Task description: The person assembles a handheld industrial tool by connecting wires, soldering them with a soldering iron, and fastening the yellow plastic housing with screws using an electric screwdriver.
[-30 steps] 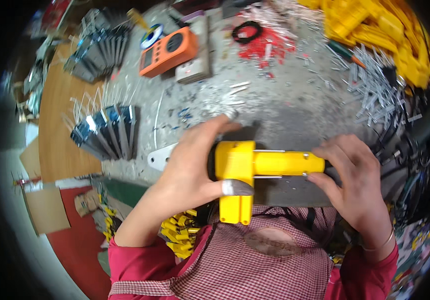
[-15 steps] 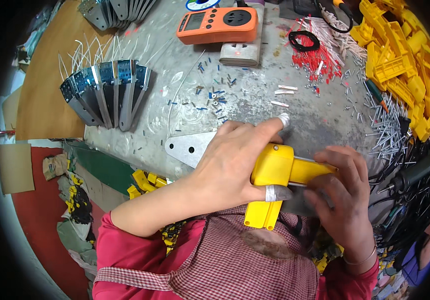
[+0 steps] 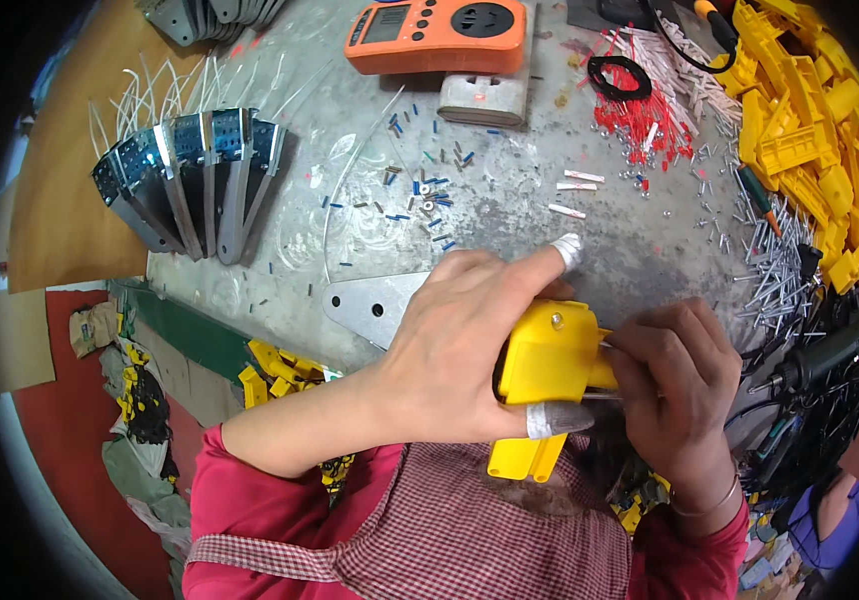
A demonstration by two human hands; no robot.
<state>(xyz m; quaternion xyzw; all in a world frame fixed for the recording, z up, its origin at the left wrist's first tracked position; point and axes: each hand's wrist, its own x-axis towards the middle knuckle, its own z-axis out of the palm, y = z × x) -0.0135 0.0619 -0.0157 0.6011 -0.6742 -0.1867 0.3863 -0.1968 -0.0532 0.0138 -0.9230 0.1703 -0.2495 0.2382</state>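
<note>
My left hand (image 3: 460, 345) is wrapped over a yellow plastic housing (image 3: 550, 358) at the table's front edge. White tape covers its index fingertip, and its thumb, also taped, presses on the housing's near side. A flat grey metal plate (image 3: 370, 305) with two dark holes points out to the left from under this hand; its other end is hidden. My right hand (image 3: 680, 385) has its fingers curled round the housing's narrow right end, mostly covering it. A small shiny spot, perhaps a screw head, shows near the housing's top edge.
Beyond my hands lie several small blue and brown sleeves (image 3: 430, 200) and white tubes (image 3: 580, 180). An orange meter (image 3: 435, 38) stands behind. At left are stacked metal plates with white wires (image 3: 195, 180). Loose screws (image 3: 780, 265), yellow housings (image 3: 800, 130) and an electric screwdriver (image 3: 830, 350) lie at right.
My right fingers have closed in around the housing's narrow end, covering more of it. The housing has tilted slightly in my left hand. The whole view has shifted a little.
</note>
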